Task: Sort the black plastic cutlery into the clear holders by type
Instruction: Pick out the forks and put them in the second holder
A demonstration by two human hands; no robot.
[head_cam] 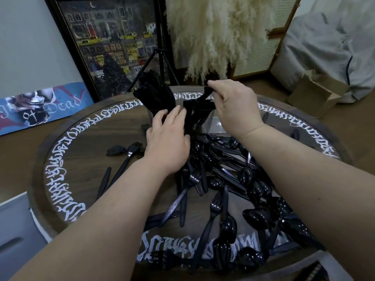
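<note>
From the head camera I record a round wooden table [97, 151] with white script lettering around its rim. The loose black cutlery [227, 185] lies heaped from the centre of the table out toward 4 and 5 o'clock: spoons, forks and knives crossed over one another. A few separate forks [127, 157] lie at about 9 o'clock, apart from the heap.

The clear holders [203, 120] stand at 12 o'clock on the table. The left-hand one carries a dense bunch of upright black pieces [154, 92]; I cannot tell their type. The one beside it to the right holds fewer pieces, and a further clear compartment at the right shows mostly bare plastic.

The left hand [168, 142] reaches to the holders with fingers straight and slightly spread, fingertips touching the base of the left-hand bunch and the holder wall. It holds nothing that I can see.

The right hand [233, 106] is above the middle holder, thumb and fingers pinched on the top end of a black piece of cutlery [207, 94] that points down into that holder. Whether it is a knife, fork or spoon I cannot tell.

Beyond the table at 12 o'clock I note a framed street picture [113, 41], a tripod [160, 59] and pale pampas plumes [217, 31]; a cardboard box [316, 94] sits at 2 o'clock.
</note>
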